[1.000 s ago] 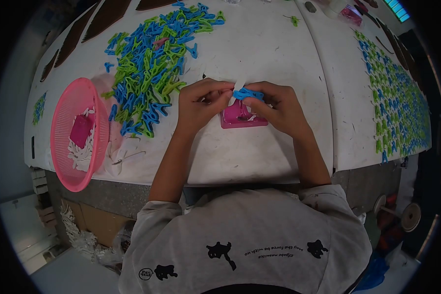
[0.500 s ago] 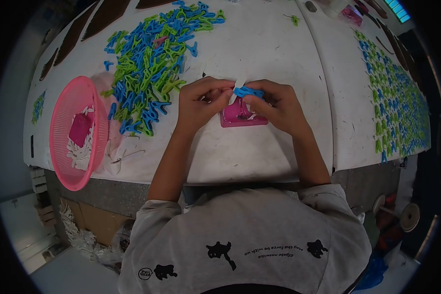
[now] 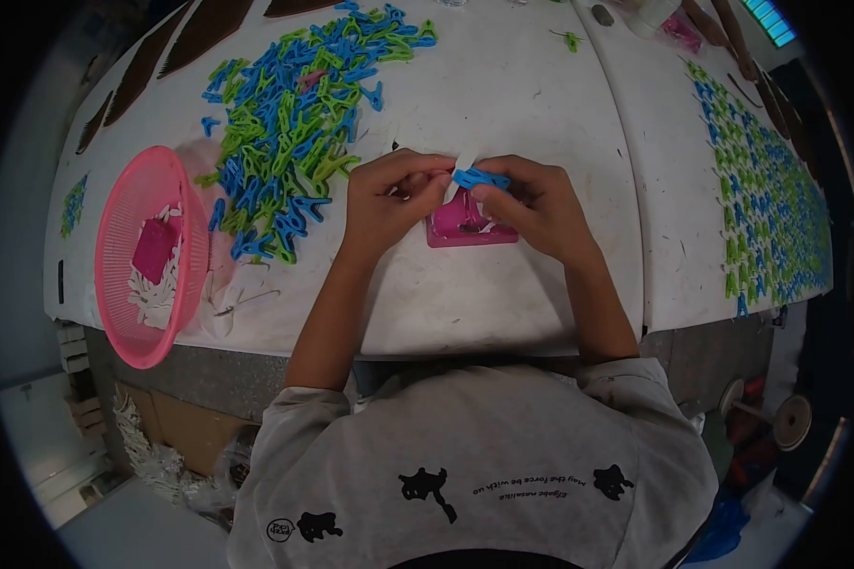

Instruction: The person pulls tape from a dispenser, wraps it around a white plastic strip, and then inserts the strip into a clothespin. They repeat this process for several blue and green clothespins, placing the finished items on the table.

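The left hand (image 3: 396, 196) pinches a flat white strip (image 3: 467, 163), the right hand (image 3: 543, 197) 1 blue plastic clip (image 3: 482, 178), above a boxy magenta stand (image 3: 449, 230).

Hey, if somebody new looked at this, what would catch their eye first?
Probably the big heap of blue and green clips left of centre on the white table, with orderly rows of similar clips at the far right. Next, the pink basket at the near left. At the centre, the right grip holds a blue clip over a pink stand.
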The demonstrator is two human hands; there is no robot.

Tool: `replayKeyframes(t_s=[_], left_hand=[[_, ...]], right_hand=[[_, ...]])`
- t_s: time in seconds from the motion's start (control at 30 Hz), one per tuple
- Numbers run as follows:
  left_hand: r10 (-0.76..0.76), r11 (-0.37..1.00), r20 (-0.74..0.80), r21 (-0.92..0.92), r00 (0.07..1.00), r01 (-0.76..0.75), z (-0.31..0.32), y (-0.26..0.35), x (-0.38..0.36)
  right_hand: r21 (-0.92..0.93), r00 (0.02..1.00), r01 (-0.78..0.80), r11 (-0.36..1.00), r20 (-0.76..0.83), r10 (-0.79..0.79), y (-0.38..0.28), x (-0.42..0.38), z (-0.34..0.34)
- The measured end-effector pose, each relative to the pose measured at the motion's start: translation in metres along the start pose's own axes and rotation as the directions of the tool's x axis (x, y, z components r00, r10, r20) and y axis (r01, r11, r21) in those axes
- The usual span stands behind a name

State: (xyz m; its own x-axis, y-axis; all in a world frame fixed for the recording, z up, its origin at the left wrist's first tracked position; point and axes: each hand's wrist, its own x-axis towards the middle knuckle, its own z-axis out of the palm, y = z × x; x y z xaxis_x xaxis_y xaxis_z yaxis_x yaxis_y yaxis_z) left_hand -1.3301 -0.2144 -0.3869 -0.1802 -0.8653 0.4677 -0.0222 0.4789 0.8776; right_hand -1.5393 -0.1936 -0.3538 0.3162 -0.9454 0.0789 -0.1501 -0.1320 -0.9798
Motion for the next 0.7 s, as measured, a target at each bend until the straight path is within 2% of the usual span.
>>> replayKeyframes(t_s=[0.7], left_hand=[[-0.035, 0.999, -0.003, 0.007, 0.999, 0.035, -0.0004, 0.0032, -0.0013]], right_hand=[[0.016, 0.999, 0.020, 1.000, -0.037, -0.019, 0.0034, 0.0003, 0.0045]])
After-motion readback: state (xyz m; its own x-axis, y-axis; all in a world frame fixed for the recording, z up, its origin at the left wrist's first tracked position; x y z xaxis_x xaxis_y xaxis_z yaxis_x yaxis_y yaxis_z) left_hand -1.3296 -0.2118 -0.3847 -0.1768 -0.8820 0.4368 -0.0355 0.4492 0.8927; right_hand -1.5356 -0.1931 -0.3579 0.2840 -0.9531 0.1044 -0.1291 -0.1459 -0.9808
